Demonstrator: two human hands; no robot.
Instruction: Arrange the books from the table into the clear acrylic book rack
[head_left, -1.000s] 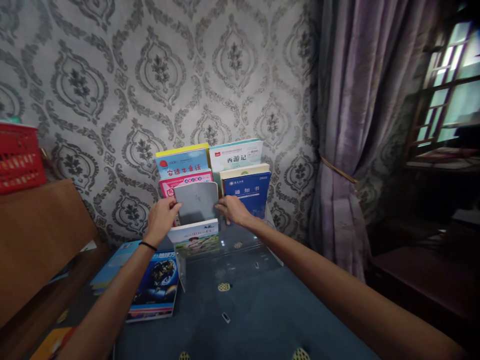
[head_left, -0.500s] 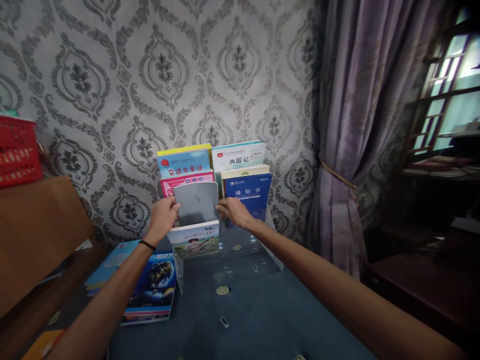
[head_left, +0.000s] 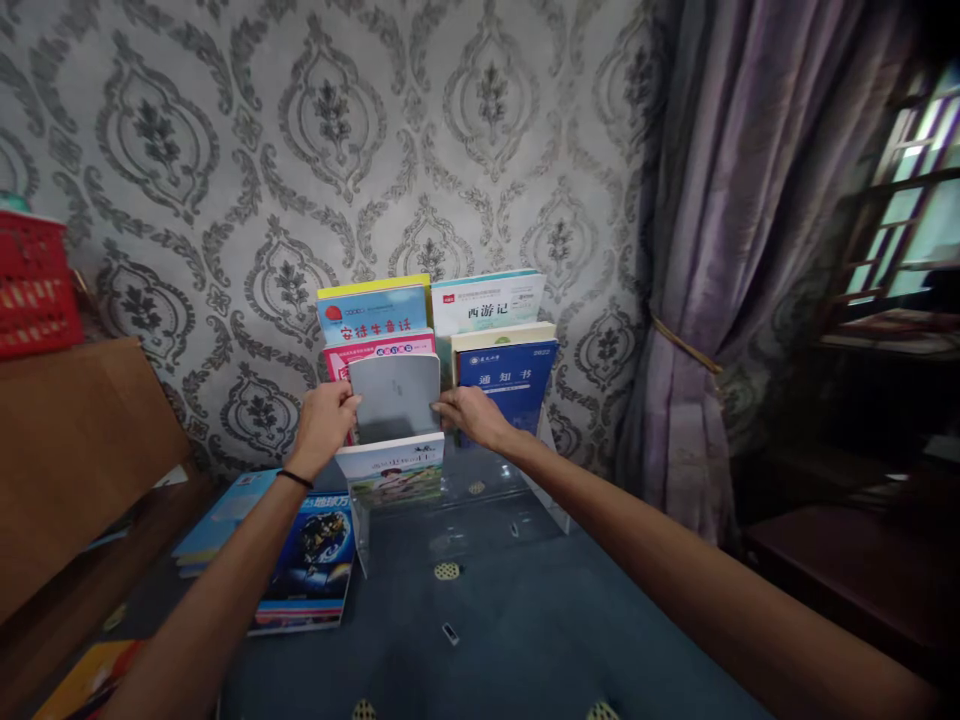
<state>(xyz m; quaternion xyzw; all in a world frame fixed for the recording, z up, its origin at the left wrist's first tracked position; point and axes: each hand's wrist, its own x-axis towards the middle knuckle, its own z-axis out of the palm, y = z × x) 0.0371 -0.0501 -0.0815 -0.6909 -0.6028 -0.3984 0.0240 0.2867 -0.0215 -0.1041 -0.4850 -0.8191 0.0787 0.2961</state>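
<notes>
A plain grey book [head_left: 395, 398] stands upright between my hands, in a clear tiered book stand [head_left: 360, 535]. My left hand [head_left: 326, 425] pinches its left edge and my right hand [head_left: 472, 412] its right edge. Just in front, a thin book with a painted landscape cover [head_left: 397, 480] leans in the lowest tier. Behind the grey book are a pink book [head_left: 341, 358] and a blue book with red lettering [head_left: 375, 312]. Beside my right hand stands a dark blue book [head_left: 506, 375], with a pale white-green book [head_left: 487, 300] further back. The grey book's lower edge is hidden.
On the dark table [head_left: 525, 620] to the left lie an earth-picture book [head_left: 311, 555] and a light blue book stack [head_left: 225, 515]. A cardboard box [head_left: 82, 450] with a red basket [head_left: 37, 285] on it stands far left. A patterned wall rises behind; a purple curtain [head_left: 697, 300] hangs right.
The camera view has shifted slightly. Both hands keep their grip on the grey book, which stays in nearly the same place in the stand.
</notes>
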